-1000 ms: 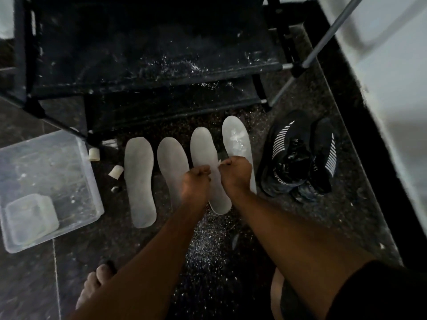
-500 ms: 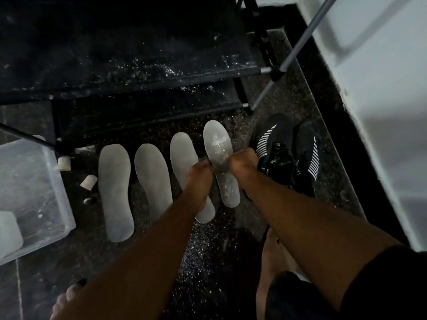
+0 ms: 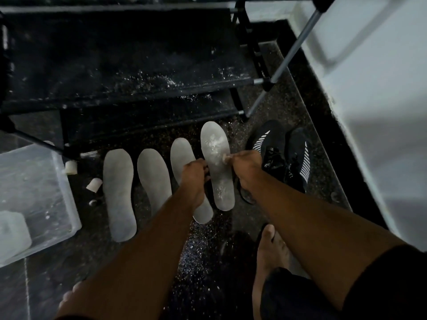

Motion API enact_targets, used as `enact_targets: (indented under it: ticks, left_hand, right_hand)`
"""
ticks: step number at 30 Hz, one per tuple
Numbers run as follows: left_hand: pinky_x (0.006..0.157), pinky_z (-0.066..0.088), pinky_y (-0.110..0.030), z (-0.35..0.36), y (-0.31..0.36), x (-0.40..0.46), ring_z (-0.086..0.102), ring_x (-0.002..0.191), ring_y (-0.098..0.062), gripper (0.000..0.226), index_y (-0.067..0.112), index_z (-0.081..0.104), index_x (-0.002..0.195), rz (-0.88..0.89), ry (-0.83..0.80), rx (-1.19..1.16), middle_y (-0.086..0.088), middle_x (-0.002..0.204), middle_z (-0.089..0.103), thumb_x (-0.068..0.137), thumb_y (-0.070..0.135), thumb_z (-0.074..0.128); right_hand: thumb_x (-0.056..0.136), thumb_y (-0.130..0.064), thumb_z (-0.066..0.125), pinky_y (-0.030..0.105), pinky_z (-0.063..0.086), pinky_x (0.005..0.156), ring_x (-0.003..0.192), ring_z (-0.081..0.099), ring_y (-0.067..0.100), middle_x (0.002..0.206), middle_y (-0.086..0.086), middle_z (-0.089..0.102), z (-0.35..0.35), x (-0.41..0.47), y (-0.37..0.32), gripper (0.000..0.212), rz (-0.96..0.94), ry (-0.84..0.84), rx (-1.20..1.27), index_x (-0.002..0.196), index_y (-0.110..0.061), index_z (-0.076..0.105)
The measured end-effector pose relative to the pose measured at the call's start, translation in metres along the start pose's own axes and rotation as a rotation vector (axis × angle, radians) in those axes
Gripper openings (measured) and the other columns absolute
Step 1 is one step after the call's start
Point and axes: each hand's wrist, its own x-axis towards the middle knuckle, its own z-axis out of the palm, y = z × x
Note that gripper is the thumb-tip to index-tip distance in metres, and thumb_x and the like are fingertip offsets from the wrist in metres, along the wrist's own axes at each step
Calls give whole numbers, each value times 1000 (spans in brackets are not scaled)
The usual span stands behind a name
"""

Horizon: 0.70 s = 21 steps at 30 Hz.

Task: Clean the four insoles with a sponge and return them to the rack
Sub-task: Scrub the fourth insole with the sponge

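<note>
A: Hands?

B: Left hand [image 3: 193, 174] curled on the left edge of the dusty insole [image 3: 217, 167], fingers tucked under the rim. Right hand [image 3: 246, 166] on the opposite edge, fingers bent, pinching the insole with a small pale scrap at the fingertips; cannot tell what the scrap is

A: The insole itself?

B: Held between both hands, toe pointing away from the person, white powder smeared over the front half. Whether its heel touches the floor [image 3: 208, 262], cannot tell

A: The other three?

B: Flat on the floor to the left of the left hand. Nearest insole [image 3: 182, 153] partly hidden under the left wrist, middle insole [image 3: 153, 179] just beyond it, far insole [image 3: 119, 195] furthest left. All side by side, toes toward the rack [image 3: 129, 72]

A: Rack?

B: Black, beyond both hands, white specks scattered on its shelf

A: Sponge?

B: Pale block [image 3: 11, 234] inside the clear tub [image 3: 67, 204], well left of the left hand

A: Anything else?

B: Pair of black shoes [image 3: 284, 155] with white stripes just right of the right hand. Two small white caps [image 3: 93, 184] on the floor between tub and far insole. Bare foot [image 3: 270, 250] below the right forearm. White specks on the floor under the arms
</note>
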Motion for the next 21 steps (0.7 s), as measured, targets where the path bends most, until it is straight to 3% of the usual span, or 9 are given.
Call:
enact_targets:
  ticks: [3, 7, 9, 12, 14, 18, 21]
  left_hand:
    - [57, 40, -27, -5, 21, -31, 43, 53, -12, 37, 17, 56, 63, 35, -3, -11, 4, 52, 50, 99, 13, 48]
    - [61, 45, -30, -13, 64, -104, 52, 65, -17, 27, 10, 67, 86, 89, -30, 37, -11, 79, 63, 102, 17, 47]
    - [68, 54, -36, -19, 85, -142, 62, 76, -25, 30, 9, 73, 94, 160, -40, 85, -21, 94, 74, 102, 11, 45]
    - [86, 62, -47, -34, 112, -208, 72, 95, -29, 31, 20, 77, 100, 265, -30, 128, -15, 104, 77, 106, 17, 47]
    - [81, 61, -44, -43, 124, -248, 72, 97, -29, 29, 20, 75, 106, 328, -53, 107, -8, 103, 77, 108, 19, 46]
    - [92, 57, -55, -69, 132, -323, 71, 91, -31, 24, 14, 70, 111, 337, -249, -106, -15, 105, 74, 108, 27, 50]
    - [90, 56, -64, -92, 122, -366, 71, 107, -37, 50, 14, 62, 134, 241, -443, -251, -19, 126, 71, 109, 49, 36]
  right_hand:
    - [66, 1, 86, 23, 58, 60, 69, 69, 20, 81, 12, 73, -15, -31, -23, 17, -11, 13, 139, 74, -1, 71]
    - [61, -1, 89, 43, 62, 70, 76, 73, 31, 79, 15, 74, -48, -87, -67, 25, -44, -38, 181, 79, 5, 73]
    - [61, -4, 90, 44, 62, 70, 75, 73, 30, 78, 14, 74, -67, -121, -91, 28, -64, -78, 194, 82, 6, 73]
    - [63, -3, 89, 46, 62, 69, 73, 73, 31, 79, 16, 74, -92, -182, -123, 27, -98, -162, 249, 83, 7, 73]
    - [69, 4, 84, 42, 62, 63, 75, 73, 32, 87, 19, 74, -107, -225, -141, 27, -128, -217, 325, 90, 11, 69]
    - [73, 6, 80, 41, 62, 65, 79, 73, 32, 89, 19, 74, -125, -304, -163, 23, -231, -275, 408, 93, 9, 69]
    - [73, -3, 83, 45, 61, 67, 73, 74, 33, 80, 17, 74, -134, -354, -158, 18, -312, -279, 383, 85, 5, 72]
